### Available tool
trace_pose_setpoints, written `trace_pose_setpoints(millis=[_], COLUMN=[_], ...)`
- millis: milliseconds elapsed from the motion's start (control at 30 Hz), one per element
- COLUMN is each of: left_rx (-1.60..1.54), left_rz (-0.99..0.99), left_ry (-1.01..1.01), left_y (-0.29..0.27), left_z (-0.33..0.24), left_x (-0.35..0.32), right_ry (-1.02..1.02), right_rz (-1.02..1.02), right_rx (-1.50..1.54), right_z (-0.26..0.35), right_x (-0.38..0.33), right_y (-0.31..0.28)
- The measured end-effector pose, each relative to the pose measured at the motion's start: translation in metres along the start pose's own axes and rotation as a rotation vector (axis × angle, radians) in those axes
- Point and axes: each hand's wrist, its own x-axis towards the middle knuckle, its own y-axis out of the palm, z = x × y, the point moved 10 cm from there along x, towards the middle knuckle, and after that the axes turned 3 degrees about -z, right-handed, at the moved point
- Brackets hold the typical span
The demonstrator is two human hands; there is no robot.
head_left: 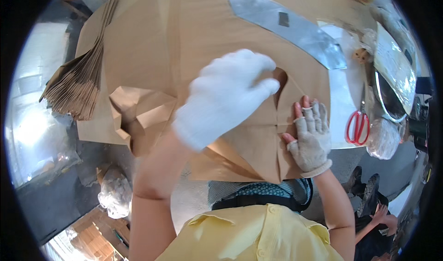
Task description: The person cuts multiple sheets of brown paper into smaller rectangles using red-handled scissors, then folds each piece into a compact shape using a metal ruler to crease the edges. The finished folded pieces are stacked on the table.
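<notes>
A large sheet of brown kraft paper (240, 150) lies partly folded in front of me, its near corner reaching my lap. My left hand (228, 95), in a white knitted glove, is over the paper, slightly blurred. Its thumb and forefinger are apart beside a curled-up paper flap (280, 88); whether they touch the flap I cannot tell. My right hand (311, 134), in a worn greyish glove with bare fingertips, rests flat on the paper's right part, fingers stretched out. Beyond both hands lies a long grey pointed template-like strip (288, 28) with a dark square on it.
A fanned stack of folded brown paper (80, 83) hangs over the table's left side. Another crumpled-looking folded brown piece (143, 108) is left of my arm. Red-handled scissors (357, 125) and a clear plastic bundle (384, 138) lie right. A person's hand (383, 217) shows at lower right.
</notes>
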Motion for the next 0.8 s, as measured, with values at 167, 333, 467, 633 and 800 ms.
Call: trace_pose_setpoints(millis=[167,333,467,633,800], left_rx=[-0.416,-0.219,-0.507,-1.704,-1.505], left_rz=[-0.39,-0.473,-0.401,-0.182,-0.176], left_ry=[0.06,-0.015,0.024,-0.125,-0.119], left_y=[-0.001,0.037,0.042,0.045,0.044], left_z=[0.079,0.114,0.128,0.164,0.17], left_x=[-0.101,-0.111,-0.107,-0.107,-0.106], right_ry=[-0.178,-0.305,-0.351,-0.522,0.028], right_rz=[0.092,0.088,0.017,-0.079,0.358], right_rx=[0.06,0.013,0.015,0.249,0.793], right_z=[0.009,0.018,0.03,0.118,0.14], right_x=[0.031,0.073,0.099,0.077,0.079], right_y=[0.002,0.014,0.021,0.017,0.092])
